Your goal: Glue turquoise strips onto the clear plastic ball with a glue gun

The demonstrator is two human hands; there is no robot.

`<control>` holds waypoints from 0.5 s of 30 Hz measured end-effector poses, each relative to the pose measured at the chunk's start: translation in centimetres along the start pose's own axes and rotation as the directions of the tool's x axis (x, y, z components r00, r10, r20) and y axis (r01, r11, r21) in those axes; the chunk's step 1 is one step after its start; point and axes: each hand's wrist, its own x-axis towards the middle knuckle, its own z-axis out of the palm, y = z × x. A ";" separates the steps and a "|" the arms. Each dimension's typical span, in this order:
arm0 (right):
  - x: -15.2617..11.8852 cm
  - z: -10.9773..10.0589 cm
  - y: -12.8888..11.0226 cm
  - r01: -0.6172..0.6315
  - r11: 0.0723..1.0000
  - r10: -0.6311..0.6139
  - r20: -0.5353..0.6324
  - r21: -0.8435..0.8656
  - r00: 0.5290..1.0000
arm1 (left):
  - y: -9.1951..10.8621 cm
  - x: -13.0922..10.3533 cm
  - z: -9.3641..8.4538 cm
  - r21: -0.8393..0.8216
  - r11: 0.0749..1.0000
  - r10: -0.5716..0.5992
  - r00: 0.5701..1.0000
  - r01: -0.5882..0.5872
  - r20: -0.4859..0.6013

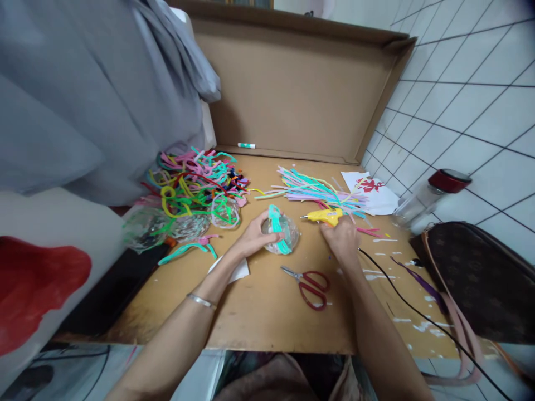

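Observation:
A clear round ball (295, 234) with turquoise pipe cleaner strips (276, 223) across it is gripped by my left hand (256, 231), fingers wrapped round its left side. In my right hand (341, 236) is a yellow glue gun (321, 216), its nozzle pointing left toward the ball with a small gap between them. Red-handled scissors (311, 287) lie on the table just below the ball. Under my left wrist sits a piece of white paper (239, 271). Bent turquoise pipe cleaners (188, 252) rest left of my left hand.
A tangled heap of coloured pipe cleaners (196, 184) and several clear balls (188, 225) fill the left. Straight pipe cleaners (317, 189) lie at the back. A bottle (430, 195), brown bag (480, 278) and black cable (412, 303) occupy the right; cardboard (292, 94) stands behind.

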 end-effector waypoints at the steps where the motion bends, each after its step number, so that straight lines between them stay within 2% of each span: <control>1: 0.0 -0.2 -0.1 -0.011 0.999 0.012 -0.015 0.033 1.000 | -0.1 0.0 0.0 -0.005 1.000 0.012 1.000 -0.012 0.007; 5: 0.0 -1.0 -0.1 -0.014 0.989 0.023 -0.061 0.146 0.998 | 0.1 0.1 -0.1 0.026 1.000 -0.013 1.000 0.013 0.020; 9: -0.4 -1.5 -0.1 0.117 0.978 -0.088 -0.170 0.170 0.982 | 0.4 0.0 -0.1 0.019 0.999 -0.030 0.999 0.029 0.028; 15: -1.5 -1.5 -0.5 0.278 0.953 -0.230 -0.302 0.125 0.925 | -0.1 0.1 -0.1 0.010 1.000 -0.005 1.000 0.005 0.027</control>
